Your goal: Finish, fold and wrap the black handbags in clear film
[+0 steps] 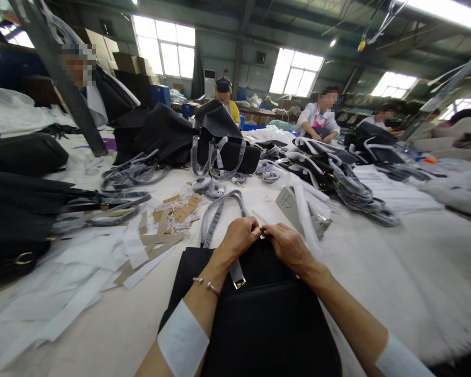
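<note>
A black handbag lies flat on the white table in front of me, its top edge pointing away. My left hand and my right hand meet at that top edge, both with fingers pinched on a small dark part of the bag between them. A grey wrapped strap loops out from the bag beyond my left hand, and its gold buckle end lies under my left wrist.
Loose white paper strips and brown card tags litter the left. More black bags with wrapped straps crowd the left and far side. Several other people sit working at the far end.
</note>
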Available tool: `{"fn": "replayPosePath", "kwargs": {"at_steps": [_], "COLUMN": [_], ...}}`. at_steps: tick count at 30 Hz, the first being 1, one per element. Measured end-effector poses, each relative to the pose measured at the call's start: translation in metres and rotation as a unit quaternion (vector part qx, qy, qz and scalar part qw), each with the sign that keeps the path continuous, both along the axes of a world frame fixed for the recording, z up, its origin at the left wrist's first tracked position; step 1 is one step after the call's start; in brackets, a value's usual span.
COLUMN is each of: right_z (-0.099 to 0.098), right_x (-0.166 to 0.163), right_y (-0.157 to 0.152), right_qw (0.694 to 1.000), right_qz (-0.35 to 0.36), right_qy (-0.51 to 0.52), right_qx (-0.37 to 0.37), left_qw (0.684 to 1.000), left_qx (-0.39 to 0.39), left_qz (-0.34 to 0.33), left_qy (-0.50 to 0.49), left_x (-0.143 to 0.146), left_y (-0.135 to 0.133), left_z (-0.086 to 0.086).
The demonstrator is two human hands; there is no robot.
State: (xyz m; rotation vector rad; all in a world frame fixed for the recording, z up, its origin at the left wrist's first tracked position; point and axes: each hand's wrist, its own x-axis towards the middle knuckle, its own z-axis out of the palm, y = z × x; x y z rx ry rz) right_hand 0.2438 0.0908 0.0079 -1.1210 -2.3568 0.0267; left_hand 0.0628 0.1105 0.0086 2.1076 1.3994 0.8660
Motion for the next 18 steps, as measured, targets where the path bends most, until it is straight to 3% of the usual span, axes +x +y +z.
{"fn": "replayPosePath", "kwargs": {"at_steps": [5,9,13,18], "right_z": [0.009,0.006,-0.005,-0.014], "right_x": [0.005,0.007,0.008,0.009], "right_y": [0.000,-0.001,-0.001,0.000], "right_qw": [0.999,0.997,0.990,0.993], "right_qz": [0.041,0.018,-0.026,-0.015], "right_qy": [-0.017,0.059,0.113,0.079], "right_qx": [-0.028,-0.053,-0.084,-0.090], "left_qw": [0.998,0.995,0.996,0.984], "left_qx": [-0.029,-0.052,0.020,0.055], "left_qz": [-0.015,-0.038,-0.088,-0.114], "left_qy": [-0.060,-0.080,-0.014,0.129], "left_x": [0.005,0.004,0.002,0.002], "left_y": [-0.001,-0.001,-0.002,-0.006], "left_z": [-0.004,-0.006,-0.003,0.000]}}
